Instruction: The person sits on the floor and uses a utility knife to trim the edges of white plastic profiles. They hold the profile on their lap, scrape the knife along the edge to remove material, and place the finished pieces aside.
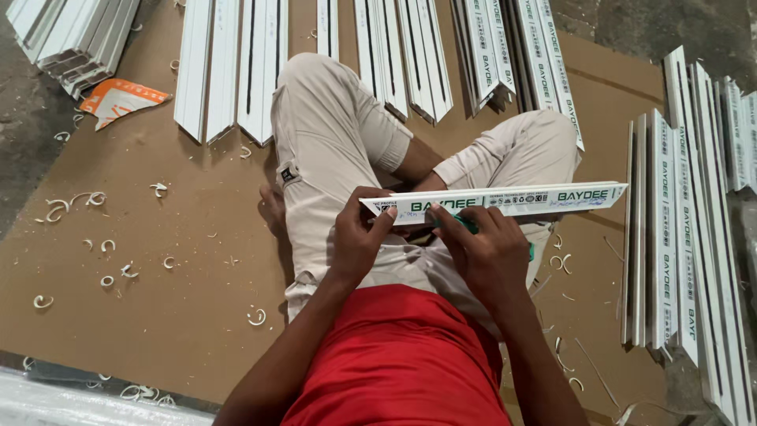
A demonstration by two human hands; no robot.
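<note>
Gripping a long white plastic strip [505, 201] over the lap, left hand [359, 237] pinching its end, right hand [489, 252] closed on a green tool [467, 225]; likely light, stiff, slightly slippery.

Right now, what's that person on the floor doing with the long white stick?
A person sits cross-legged on brown cardboard sheets. Their left hand grips one end of a long white plastic strip with a slanted end, held flat over their lap. Their right hand presses a small green tool against it. More white strips and curly white shavings lie around.
</note>
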